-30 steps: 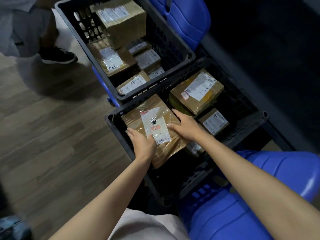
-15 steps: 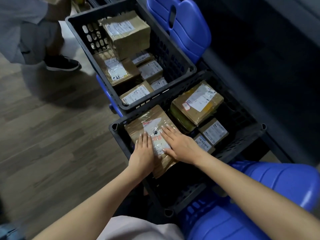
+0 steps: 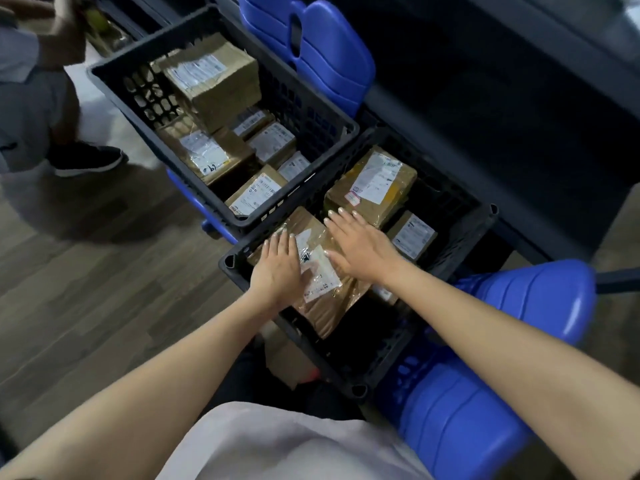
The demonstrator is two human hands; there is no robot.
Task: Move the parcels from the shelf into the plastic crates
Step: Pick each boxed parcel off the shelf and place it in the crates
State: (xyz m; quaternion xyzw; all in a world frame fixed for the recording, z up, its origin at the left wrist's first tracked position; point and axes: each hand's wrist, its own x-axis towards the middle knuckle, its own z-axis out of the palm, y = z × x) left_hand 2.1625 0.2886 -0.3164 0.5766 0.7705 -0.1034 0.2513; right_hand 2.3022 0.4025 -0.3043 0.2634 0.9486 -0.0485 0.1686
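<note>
Head view: both grips lie flat with the fingers straight, clamped on nothing. The left grip (image 3: 277,268) and right grip (image 3: 363,252) press on the top face of one parcel (image 3: 327,306), which is already inside the near crate (image 3: 230,263). The parcel is directly under both palms. Its white label shows in the gap between the grips, and its near end runs out below the wrists toward us. Just beyond the right grip's fingertips lies a yellowish parcel (image 3: 374,185), and just right of that grip sits a small box (image 3: 412,235). Past the left grip's fingertips stands the far crate (image 3: 349,133), also loaded.

We judge the parcel light and flat with some give: it is brown paper under crinkled, glossy tape that looks slick. To shift it, we would take it by its two long edges, thumbs on top, rather than slide on the tape or pull at the label. We would press gently, since we cannot tell what is inside.
</note>
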